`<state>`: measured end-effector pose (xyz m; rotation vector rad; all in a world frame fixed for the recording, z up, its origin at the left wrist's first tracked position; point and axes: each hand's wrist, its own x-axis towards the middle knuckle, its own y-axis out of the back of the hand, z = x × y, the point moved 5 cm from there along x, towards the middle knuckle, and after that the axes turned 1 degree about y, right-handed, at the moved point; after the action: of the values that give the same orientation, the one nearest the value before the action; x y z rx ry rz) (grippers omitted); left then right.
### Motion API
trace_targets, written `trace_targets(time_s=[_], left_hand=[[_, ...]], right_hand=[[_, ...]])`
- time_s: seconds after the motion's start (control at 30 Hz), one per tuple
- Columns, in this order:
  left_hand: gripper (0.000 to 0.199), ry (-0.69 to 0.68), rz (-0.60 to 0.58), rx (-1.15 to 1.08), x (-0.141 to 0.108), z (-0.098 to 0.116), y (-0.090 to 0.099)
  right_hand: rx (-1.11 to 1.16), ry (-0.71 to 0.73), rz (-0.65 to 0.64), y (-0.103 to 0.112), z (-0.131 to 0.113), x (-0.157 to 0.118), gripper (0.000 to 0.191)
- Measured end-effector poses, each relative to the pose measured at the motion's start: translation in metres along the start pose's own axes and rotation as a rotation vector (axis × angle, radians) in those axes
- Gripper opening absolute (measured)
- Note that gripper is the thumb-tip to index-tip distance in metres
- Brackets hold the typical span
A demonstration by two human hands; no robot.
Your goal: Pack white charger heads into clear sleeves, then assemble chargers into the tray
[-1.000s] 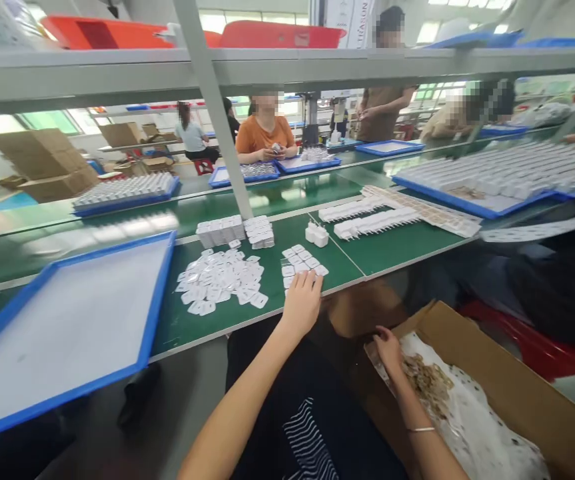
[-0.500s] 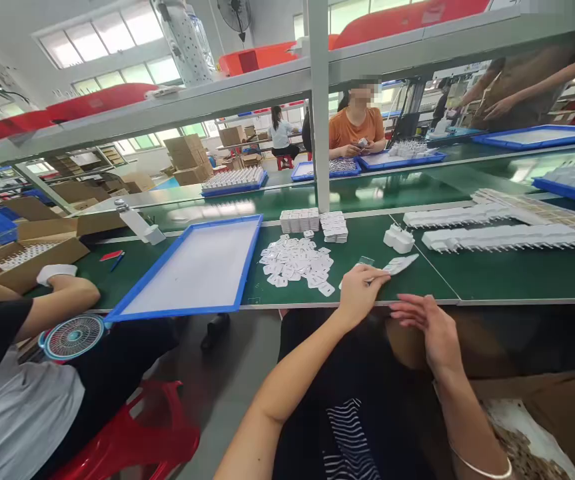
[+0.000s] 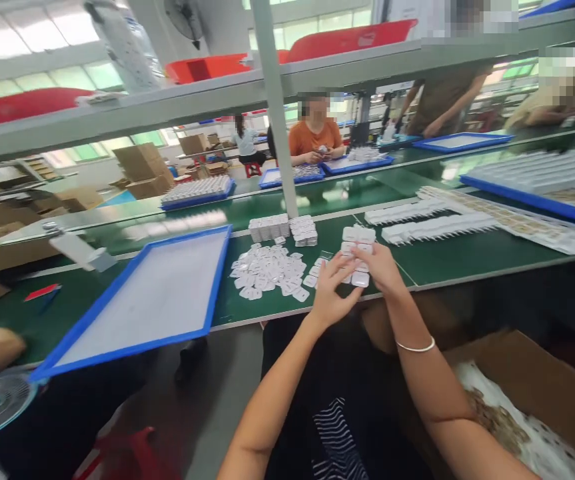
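Note:
Both hands are on a white sheet of joined, rounded-square plastic pieces (image 3: 358,235), which stands tilted above the table near its front edge. My right hand (image 3: 386,269) grips its right side, thumb across the front. My left hand (image 3: 334,292) has its fingers closed on the lower left part. Just left of that hand lies a similar white sheet (image 3: 313,272), partly hidden by the fingers. Farther left spreads a loose pile of small white plastic tags (image 3: 270,268). Behind the pile stand neat stacks of white tags (image 3: 268,228), with a lower stack (image 3: 304,231) beside them.
A blue-rimmed white tray (image 3: 213,293) overhangs the front edge on the left. Rows of white pronged parts (image 3: 440,229) lie to the right. An open carton (image 3: 532,363) sits below the table at right. A shelf post (image 3: 278,113) rises behind. Co-workers sit across and at left.
My right hand has risen from the table edge and taken hold of the white sheet. The sheet has turned from nearly edge-on to showing its face. The view has swung right.

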<state>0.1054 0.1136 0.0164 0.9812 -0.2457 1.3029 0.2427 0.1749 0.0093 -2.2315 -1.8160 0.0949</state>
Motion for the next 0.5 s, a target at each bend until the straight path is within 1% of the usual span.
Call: trace_targets(time_s=[0.03, 0.07, 0.13, 0.17, 0.2, 0.27, 0.33, 0.4, 0.43, 0.47, 0.5], left_hand=[[0.051, -0.042, 0.022, -0.012, 0.000, 0.005, 0.007], [0.052, -0.072, 0.062, -0.008, 0.002, 0.011, 0.015], [0.046, -0.101, 0.160, 0.055, 0.007, 0.021, 0.034], [0.044, -0.103, 0.180, 0.114, 0.010, 0.026, 0.041], [0.043, -0.113, 0.162, 0.178, 0.015, 0.032, 0.046], [0.043, -0.150, 0.037, 0.265, 0.023, 0.041, 0.051], [0.046, -0.126, -0.149, 0.283, 0.026, 0.041, 0.055], [0.050, -0.047, -0.265, 0.333, 0.025, 0.030, 0.061], [0.051, -0.005, -0.313, 0.350, 0.023, 0.023, 0.064], [0.051, 0.025, -0.411, 0.351, 0.019, 0.016, 0.064], [0.052, 0.049, -0.479, 0.342, 0.014, 0.011, 0.064]], right_hand=[[0.023, 0.005, -0.022, -0.002, -0.002, -0.006, 0.045], [0.040, 0.006, -0.039, -0.004, -0.003, -0.013, 0.046], [0.054, 0.003, -0.063, -0.008, -0.007, -0.029, 0.046], [0.059, 0.002, -0.078, -0.010, -0.010, -0.037, 0.045], [0.065, 0.004, -0.102, -0.012, -0.013, -0.046, 0.043], [0.093, 0.019, -0.210, -0.020, -0.019, -0.062, 0.039], [0.065, 0.020, -0.279, -0.026, -0.021, -0.074, 0.035], [0.025, 0.038, -0.329, -0.029, -0.019, -0.082, 0.034], [0.029, 0.033, -0.384, -0.031, -0.016, -0.085, 0.035], [0.023, 0.031, -0.425, -0.032, -0.013, -0.089, 0.036], [0.013, 0.027, -0.455, -0.032, -0.009, -0.093, 0.037]])
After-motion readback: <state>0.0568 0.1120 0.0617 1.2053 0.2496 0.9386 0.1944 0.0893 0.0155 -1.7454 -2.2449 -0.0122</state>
